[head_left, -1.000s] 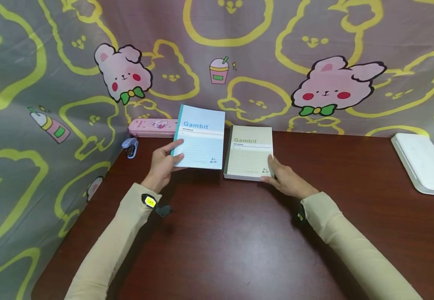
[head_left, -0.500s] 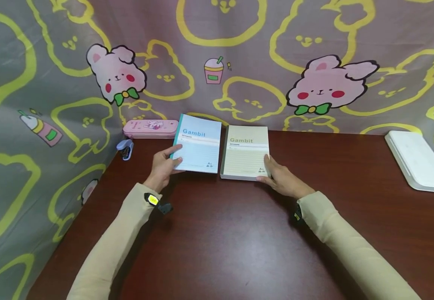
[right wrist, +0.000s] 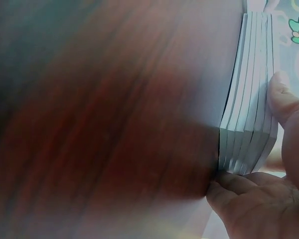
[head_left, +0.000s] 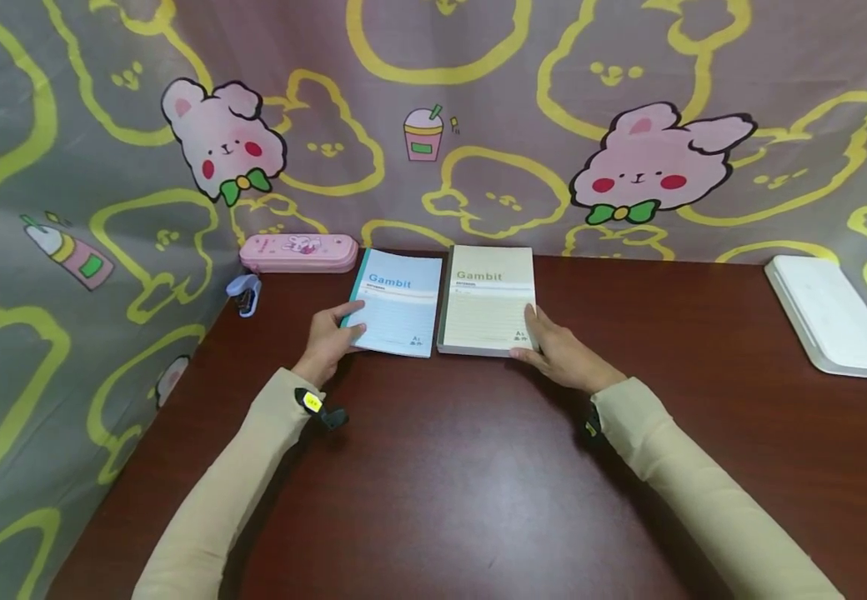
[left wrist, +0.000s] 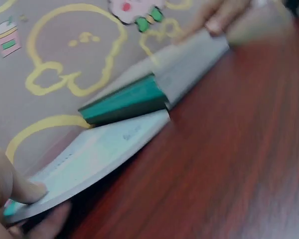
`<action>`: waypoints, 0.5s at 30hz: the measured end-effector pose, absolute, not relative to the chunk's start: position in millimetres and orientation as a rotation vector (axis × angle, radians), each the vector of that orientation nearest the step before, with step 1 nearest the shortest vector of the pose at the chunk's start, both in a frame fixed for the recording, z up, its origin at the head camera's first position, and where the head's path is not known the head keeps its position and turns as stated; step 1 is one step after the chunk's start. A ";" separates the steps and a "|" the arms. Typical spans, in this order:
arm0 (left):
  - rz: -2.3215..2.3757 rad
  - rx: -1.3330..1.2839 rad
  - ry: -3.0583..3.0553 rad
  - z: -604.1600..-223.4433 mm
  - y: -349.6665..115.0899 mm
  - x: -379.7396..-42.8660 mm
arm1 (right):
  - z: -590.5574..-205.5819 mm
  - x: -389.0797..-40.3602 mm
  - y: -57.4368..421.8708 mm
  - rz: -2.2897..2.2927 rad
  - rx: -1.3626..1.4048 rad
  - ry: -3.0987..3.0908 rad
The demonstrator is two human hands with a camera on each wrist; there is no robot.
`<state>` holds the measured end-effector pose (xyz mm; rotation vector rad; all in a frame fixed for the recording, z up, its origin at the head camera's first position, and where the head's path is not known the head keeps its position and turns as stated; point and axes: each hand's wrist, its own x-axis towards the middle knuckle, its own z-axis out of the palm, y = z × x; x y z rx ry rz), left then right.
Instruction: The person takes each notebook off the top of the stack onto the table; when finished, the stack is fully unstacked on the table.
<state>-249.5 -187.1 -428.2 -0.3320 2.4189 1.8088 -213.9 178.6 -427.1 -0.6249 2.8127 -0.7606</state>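
Blue Gambit notebook [head_left: 398, 310]: sits left of the cream-topped stack of notebooks [head_left: 488, 310], inner edge very near the stack's side; contact cannot be told. My left hand [head_left: 330, 338] pinches it at the teal spine [head_left: 356, 283], thumb on the cover, fingers beneath; the left wrist view shows dark shadow under it, so at least that edge looks raised off the table [head_left: 433, 483]. My right hand [head_left: 564, 352] grips the stack at its near right corner. Handling, estimated: single notebook light and bendy, cover perhaps slightly slick; best taken at the spine, where binding should be stiffest. Stack presumably heavier, its layers liable to slide over one another; hold it squarely by the sides. Outward: pink pencil case [head_left: 298, 253] behind to the left, lilac stapler [head_left: 244, 295] in front of it, white case [head_left: 834, 317] far right, patterned curtain [head_left: 508, 100] behind. Unresolved: small cover print, exact count in the stack, my left fingers mostly hidden underneath, blur in the left wrist view.
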 end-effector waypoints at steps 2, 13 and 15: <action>1.670 -0.295 2.587 -430.0 -187.7 -249.6 | -426.5 -214.6 178.0 -0.760 -0.630 2.816; 1.304 -0.149 3.081 -437.2 -177.1 -234.3 | -423.2 -214.8 177.1 -0.737 -0.621 2.808; 1.328 -0.081 3.100 -436.0 -168.2 -232.1 | -423.6 -214.6 177.3 -0.731 -0.622 2.806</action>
